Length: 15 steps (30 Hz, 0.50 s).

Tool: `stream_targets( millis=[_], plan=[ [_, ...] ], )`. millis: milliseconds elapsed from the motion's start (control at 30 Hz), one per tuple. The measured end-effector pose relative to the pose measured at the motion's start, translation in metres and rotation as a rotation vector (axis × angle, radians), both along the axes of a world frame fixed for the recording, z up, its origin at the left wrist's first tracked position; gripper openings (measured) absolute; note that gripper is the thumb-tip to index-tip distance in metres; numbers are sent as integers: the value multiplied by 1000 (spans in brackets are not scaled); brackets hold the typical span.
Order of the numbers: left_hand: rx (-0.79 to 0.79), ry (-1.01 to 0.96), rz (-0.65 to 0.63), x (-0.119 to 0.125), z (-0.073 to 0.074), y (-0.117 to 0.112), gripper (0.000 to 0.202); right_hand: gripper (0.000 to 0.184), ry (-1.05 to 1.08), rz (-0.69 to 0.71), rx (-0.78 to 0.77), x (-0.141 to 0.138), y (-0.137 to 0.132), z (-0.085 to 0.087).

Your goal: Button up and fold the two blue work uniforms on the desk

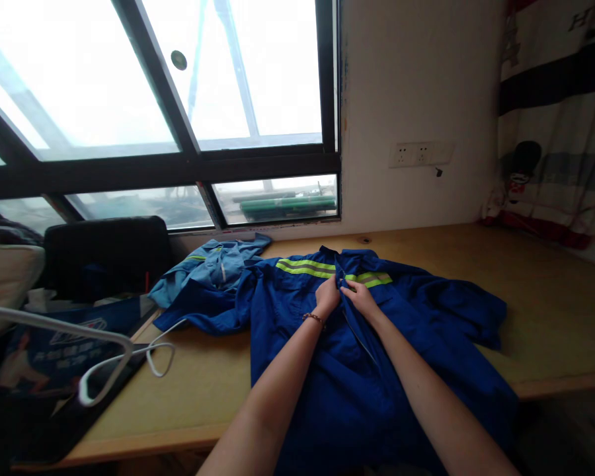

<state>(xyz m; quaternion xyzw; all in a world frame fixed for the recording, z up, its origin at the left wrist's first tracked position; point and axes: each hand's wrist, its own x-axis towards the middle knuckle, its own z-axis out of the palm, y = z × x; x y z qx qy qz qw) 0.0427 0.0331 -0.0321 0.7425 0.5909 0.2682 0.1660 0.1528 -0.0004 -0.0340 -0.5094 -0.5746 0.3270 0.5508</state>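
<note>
A dark blue work jacket (287, 304) with yellow-and-grey reflective strips lies spread over the table, front side up, its lower part hanging over the near edge. At chest height my left hand (328, 295), a beaded bracelet at its wrist, is closed on the jacket's front edge. Just beside it my right hand (359, 297) pinches the opposite front edge near the zipper (359, 337). Below the hands the zipper line runs down the front, its two sides apart. Whether the fingers hold the zipper pull itself I cannot tell.
A lighter blue garment (218, 264) lies crumpled at the back left of the table (178, 403). White hangers (123, 350) jut in from the left, near a printed blue bag (74, 350) and a black chair back (109, 251). Window, wall sockets (421, 155) and a curtain (555, 125) stand behind.
</note>
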Motion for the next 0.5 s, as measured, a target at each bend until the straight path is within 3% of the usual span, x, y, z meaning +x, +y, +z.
stream_targets(
  millis=[167, 233, 300, 367, 433, 500],
  plan=[
    [-23, -8, 53, 4, -2, 11, 21, 35, -276, -666, 204, 11, -17, 15],
    [-12, -26, 53, 4, -5, 14, 19, 39, -474, -843, 291, 15, -24, 23],
    [-6, -51, 41, 3, -8, 16, 17, 37, -679, -737, 302, 13, -25, 23],
    [8, -92, 38, 2, -11, 16, 13, 31, -832, -459, 265, 7, -20, 15],
    [51, -162, 39, 0, -12, 16, 12, 27, -874, -215, 218, 1, -12, 4],
    [94, -269, 29, -2, -11, 16, 11, 28, -805, -114, 183, -2, -4, -5]
  ],
)
